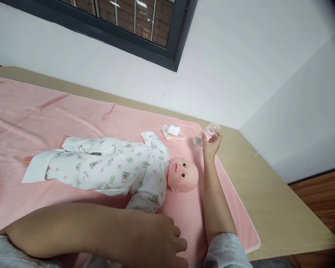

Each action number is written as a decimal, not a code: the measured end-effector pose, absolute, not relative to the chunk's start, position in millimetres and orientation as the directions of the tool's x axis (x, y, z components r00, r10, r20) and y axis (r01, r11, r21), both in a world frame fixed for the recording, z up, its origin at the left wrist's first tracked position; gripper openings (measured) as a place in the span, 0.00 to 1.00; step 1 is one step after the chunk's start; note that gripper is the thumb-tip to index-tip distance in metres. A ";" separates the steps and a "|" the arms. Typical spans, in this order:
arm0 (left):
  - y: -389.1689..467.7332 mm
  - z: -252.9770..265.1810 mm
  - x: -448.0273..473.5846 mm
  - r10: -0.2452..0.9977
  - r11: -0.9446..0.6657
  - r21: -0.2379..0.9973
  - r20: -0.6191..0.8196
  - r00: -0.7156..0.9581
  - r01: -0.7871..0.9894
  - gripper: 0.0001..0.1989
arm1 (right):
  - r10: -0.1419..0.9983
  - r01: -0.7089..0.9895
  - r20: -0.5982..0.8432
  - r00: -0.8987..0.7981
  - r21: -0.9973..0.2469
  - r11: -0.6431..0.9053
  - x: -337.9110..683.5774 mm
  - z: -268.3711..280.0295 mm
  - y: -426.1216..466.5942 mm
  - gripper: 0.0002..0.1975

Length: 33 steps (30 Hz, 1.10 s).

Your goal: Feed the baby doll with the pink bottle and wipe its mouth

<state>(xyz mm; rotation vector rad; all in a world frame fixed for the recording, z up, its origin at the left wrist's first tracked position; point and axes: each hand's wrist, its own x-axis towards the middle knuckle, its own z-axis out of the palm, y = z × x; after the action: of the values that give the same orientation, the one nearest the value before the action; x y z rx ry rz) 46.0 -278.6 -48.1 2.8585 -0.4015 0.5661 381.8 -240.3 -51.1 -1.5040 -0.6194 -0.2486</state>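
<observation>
1. Pink cloth makes up the blanket [123,119], spread over most of the table [257,193] in view; it probably serves as padding, with bare wood showing along the far and right sides.
2. On it lies the doll [134,163], face up, head at the right and legs at the left. Resting flat along its length, it seems stable without support, and neither hand visibly holds it.
3. White printed clothes [100,163] cover the body and limbs; one sleeve points far, the other near, so the arms appear to lie away from the chest.
4. Beyond the head, at the far right, the right hand [212,145] has its fingers closed round the bottle [211,130], around its pink part. Gripping there likely steadies it, as the bottle tilts with its clear dome up and to the right.
5. Just left of that hand, a clear plastic bag [165,131] with a white piece [174,130] rests on the blanket, set apart from the doll, perhaps to keep it within reach.
6. Nearest, the left hand [159,238] has loosely bent fingers; its palm is hidden, so I cannot tell whether it holds anything.
</observation>
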 end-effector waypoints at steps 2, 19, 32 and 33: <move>-269.3 -31.3 53.1 -0.202 -0.939 0.168 0.435 0.877 -0.299 0.11 | 0.269 0.536 0.548 0.792 -0.835 0.125 369.9 -34.7 -239.2 0.35; -187.9 35.1 72.8 0.416 -0.892 0.437 0.692 0.589 0.116 0.31 | 0.724 0.315 0.549 0.418 -0.835 0.452 216.3 33.5 -269.0 0.28; -184.7 37.5 71.7 0.451 -0.880 0.442 0.660 0.601 0.175 0.30 | 0.736 0.293 0.545 0.401 -0.838 0.461 195.5 28.8 -268.6 0.32; -184.1 37.0 72.1 0.452 -0.882 0.430 0.660 0.601 0.191 0.30 | 0.722 0.305 0.553 0.416 -0.833 0.462 196.9 29.1 -269.4 0.33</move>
<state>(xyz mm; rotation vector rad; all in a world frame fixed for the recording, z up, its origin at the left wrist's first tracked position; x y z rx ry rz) 72.1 -184.1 37.0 2.5156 0.5218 1.1657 196.9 -269.4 29.1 -1.1122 -1.1632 0.3441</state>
